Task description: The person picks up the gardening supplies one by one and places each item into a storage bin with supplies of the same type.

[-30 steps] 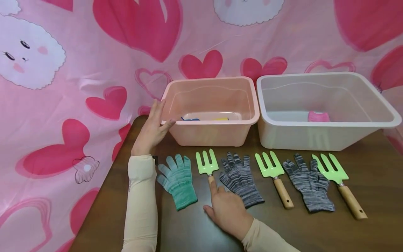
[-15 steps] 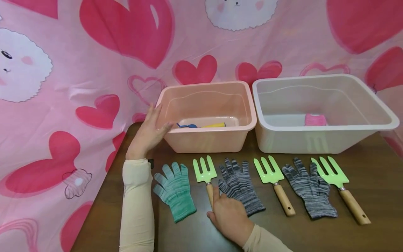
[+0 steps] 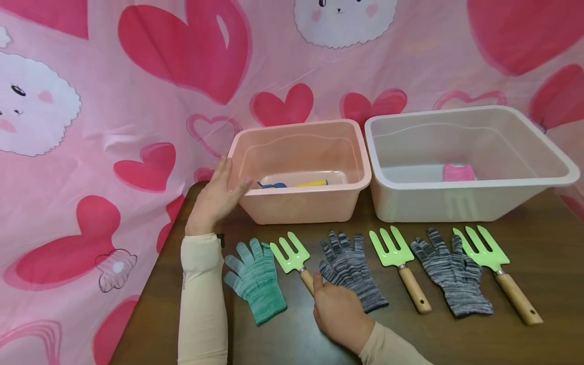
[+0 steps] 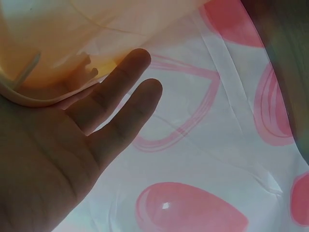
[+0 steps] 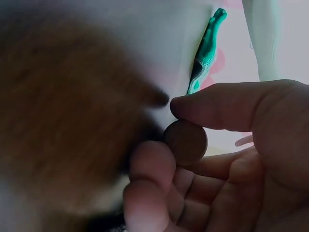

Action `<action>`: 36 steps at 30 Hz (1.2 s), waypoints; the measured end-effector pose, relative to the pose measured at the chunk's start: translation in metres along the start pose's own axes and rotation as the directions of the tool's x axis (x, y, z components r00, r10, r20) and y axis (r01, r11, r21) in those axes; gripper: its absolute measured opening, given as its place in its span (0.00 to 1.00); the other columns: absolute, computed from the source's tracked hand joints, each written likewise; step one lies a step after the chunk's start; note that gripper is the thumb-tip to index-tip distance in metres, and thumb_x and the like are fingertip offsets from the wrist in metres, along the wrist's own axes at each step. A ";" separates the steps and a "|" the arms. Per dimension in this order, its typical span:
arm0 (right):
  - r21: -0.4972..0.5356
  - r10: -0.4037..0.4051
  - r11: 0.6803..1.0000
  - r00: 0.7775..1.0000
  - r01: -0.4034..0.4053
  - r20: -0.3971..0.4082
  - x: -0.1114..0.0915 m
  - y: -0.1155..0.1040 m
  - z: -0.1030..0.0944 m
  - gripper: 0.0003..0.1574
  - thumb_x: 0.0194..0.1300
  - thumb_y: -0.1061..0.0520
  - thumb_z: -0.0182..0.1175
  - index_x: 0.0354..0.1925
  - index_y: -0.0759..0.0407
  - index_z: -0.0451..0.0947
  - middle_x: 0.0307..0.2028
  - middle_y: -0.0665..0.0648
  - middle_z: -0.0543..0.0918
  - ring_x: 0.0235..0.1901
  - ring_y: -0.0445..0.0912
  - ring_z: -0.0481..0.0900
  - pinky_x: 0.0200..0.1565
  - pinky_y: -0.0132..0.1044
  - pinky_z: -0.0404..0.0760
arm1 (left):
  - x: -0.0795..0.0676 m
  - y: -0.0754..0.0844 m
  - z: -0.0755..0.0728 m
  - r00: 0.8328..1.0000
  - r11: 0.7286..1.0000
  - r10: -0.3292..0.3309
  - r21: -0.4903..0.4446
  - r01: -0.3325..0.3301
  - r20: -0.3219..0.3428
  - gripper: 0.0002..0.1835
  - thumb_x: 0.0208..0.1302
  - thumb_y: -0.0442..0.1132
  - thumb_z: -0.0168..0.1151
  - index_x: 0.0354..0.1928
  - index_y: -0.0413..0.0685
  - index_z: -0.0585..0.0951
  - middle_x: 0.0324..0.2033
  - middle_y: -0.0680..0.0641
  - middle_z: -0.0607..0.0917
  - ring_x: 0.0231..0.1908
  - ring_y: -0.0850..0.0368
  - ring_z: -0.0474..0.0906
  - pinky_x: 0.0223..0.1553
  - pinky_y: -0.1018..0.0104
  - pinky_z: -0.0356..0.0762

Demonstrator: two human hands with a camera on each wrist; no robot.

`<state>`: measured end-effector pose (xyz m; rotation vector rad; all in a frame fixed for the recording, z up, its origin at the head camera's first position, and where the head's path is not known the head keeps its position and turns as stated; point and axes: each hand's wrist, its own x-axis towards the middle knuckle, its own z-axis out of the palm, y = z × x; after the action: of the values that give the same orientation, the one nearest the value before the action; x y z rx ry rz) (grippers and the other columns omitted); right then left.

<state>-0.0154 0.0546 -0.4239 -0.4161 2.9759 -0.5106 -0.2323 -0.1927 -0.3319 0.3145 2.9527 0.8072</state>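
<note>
My right hand (image 3: 339, 314) grips the wooden handle of a garden hand fork (image 3: 290, 254) with green tines. The handle's round end (image 5: 186, 142) shows between thumb and fingers in the right wrist view. My left hand (image 3: 213, 200), its fingers straight, touches the left side of a pink plastic bin (image 3: 301, 207); in the left wrist view the bin's rim (image 4: 46, 102) lies against the fingers. A green glove (image 3: 256, 284) lies left of the held fork, whose tines are close to the glove's fingertips. A grey striped glove (image 3: 353, 274) lies to its right.
Farther right lie a second hand fork (image 3: 391, 249), another grey glove (image 3: 449, 274) and a third fork (image 3: 490, 256). A white bin (image 3: 438, 204) stands beside the pink one, with a pink item (image 3: 458, 173) inside. Blue (image 3: 272, 185) and yellow (image 3: 312, 183) items lie in the pink bin.
The left fork's tines have swung to the left, toward the green glove, as my right hand has closed round its handle. My left hand stays at the pink bin. The head view has shifted slightly.
</note>
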 end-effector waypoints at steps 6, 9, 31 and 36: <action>0.066 0.014 0.998 0.998 -0.010 -0.056 0.000 0.005 -0.003 0.17 0.52 0.60 0.68 0.40 0.65 0.75 0.22 0.54 0.76 0.18 0.50 0.76 0.16 0.46 0.73 | 0.001 -0.004 0.003 1.000 0.999 0.024 -0.022 -0.024 -0.016 0.54 0.64 0.77 0.44 0.82 0.57 0.41 0.80 0.49 0.42 0.76 0.38 0.45 0.67 0.30 0.53; 0.079 0.031 0.997 0.996 -0.025 -0.080 0.001 0.008 -0.007 0.16 0.52 0.60 0.67 0.38 0.64 0.74 0.22 0.54 0.75 0.19 0.50 0.77 0.17 0.47 0.73 | 0.002 -0.003 0.004 0.999 0.999 0.030 -0.034 -0.031 -0.017 0.53 0.66 0.76 0.46 0.82 0.57 0.42 0.80 0.50 0.42 0.76 0.39 0.45 0.67 0.30 0.52; 0.175 0.010 0.984 0.964 0.038 -0.266 0.013 0.021 -0.028 0.10 0.66 0.59 0.67 0.40 0.65 0.80 0.34 0.58 0.83 0.32 0.53 0.82 0.34 0.50 0.82 | 0.000 -0.007 0.001 0.999 0.998 0.043 -0.046 -0.044 -0.025 0.56 0.65 0.77 0.44 0.81 0.50 0.40 0.80 0.47 0.40 0.77 0.41 0.41 0.68 0.31 0.52; 0.231 0.038 0.972 0.954 0.033 -0.297 0.013 0.028 -0.038 0.12 0.66 0.59 0.67 0.46 0.64 0.82 0.37 0.58 0.84 0.36 0.53 0.83 0.38 0.52 0.82 | 0.001 -0.006 0.002 0.999 0.997 0.051 -0.056 -0.052 -0.017 0.57 0.64 0.78 0.44 0.81 0.51 0.40 0.80 0.47 0.41 0.77 0.41 0.41 0.68 0.31 0.51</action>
<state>-0.0402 0.0887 -0.3983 -0.3393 3.1412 -0.9951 -0.2342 -0.1966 -0.3370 0.3845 2.9409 0.9017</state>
